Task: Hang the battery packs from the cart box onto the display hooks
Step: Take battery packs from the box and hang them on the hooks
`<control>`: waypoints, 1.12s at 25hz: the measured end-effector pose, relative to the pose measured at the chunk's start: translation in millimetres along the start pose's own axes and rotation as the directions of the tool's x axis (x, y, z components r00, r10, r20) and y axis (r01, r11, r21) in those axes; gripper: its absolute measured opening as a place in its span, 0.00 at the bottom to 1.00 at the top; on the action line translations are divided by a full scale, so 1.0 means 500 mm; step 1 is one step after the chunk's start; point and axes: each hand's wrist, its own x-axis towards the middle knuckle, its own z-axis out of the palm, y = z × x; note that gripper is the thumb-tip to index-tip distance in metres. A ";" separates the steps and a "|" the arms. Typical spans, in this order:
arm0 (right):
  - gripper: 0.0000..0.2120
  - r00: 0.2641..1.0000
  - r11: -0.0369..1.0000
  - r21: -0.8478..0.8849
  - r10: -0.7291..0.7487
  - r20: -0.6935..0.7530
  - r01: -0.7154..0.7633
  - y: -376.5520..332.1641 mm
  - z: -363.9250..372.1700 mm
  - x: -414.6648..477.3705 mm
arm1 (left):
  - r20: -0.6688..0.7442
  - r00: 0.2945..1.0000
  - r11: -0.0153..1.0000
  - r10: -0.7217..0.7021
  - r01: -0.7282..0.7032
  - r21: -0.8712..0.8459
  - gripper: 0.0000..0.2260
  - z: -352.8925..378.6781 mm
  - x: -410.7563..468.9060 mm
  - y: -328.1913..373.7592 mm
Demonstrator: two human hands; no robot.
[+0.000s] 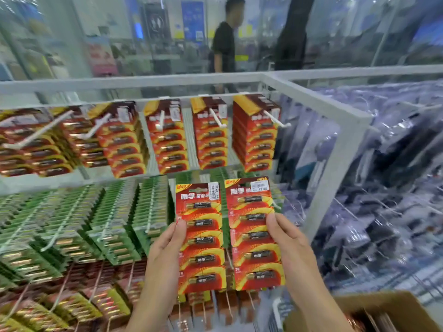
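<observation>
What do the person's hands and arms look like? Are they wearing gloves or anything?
No gloves. Both hands, the left hand and the right hand, are bare, with short plain nails. No rings, watch or bracelets show. The forearms are bare too, and no sleeves reach into view.

I hold two battery packs side by side before the display: one pack (201, 238) in my left hand (165, 245), the other pack (255, 233) in my right hand (286, 243), their edges near each other. Above and behind them runs a row of display hooks (217, 118) laden with hanging packs (212, 140). More laden hooks fill the rack to my left and below. The cart box (374, 312) sits at my lower right.
</observation>
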 end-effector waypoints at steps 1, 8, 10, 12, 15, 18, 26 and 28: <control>0.11 1.000 1.000 0.004 -0.013 0.020 0.013 -0.011 0.014 0.007 | 0.017 0.999 1.000 0.027 -0.027 0.002 0.14 -0.009 0.003 0.018; 0.10 0.998 0.994 0.096 0.054 -0.024 -0.051 -0.036 0.051 0.028 | 0.037 0.986 0.987 0.160 -0.160 -0.008 0.19 -0.012 0.011 0.117; 0.10 0.995 0.987 0.137 0.092 -0.048 -0.084 -0.031 0.047 0.025 | 0.055 0.974 0.975 0.221 -0.221 -0.014 0.15 -0.009 0.015 0.147; 0.10 0.990 0.981 0.162 0.120 -0.068 -0.108 -0.025 0.043 0.021 | 0.056 0.964 0.965 0.261 -0.260 -0.014 0.16 -0.004 0.015 0.179; 0.09 0.988 0.973 0.197 0.137 -0.072 -0.120 -0.018 0.037 0.008 | 0.038 0.954 0.955 0.298 -0.298 -0.004 0.17 0.001 0.019 0.203; 0.05 0.990 0.970 0.214 0.132 -0.054 -0.118 -0.026 0.040 -0.010 | 0.006 0.957 0.957 0.290 -0.290 -0.009 0.21 0.002 0.031 0.201; 0.11 0.999 0.990 0.136 0.033 -0.021 -0.030 -0.060 0.039 0.005 | 0.018 0.966 0.962 0.258 -0.258 0.085 0.13 0.022 0.079 0.221; 0.11 0.999 0.995 0.092 -0.048 -0.014 0.049 -0.093 0.051 0.014 | 0.004 0.962 0.953 0.272 -0.269 0.139 0.14 0.033 0.123 0.233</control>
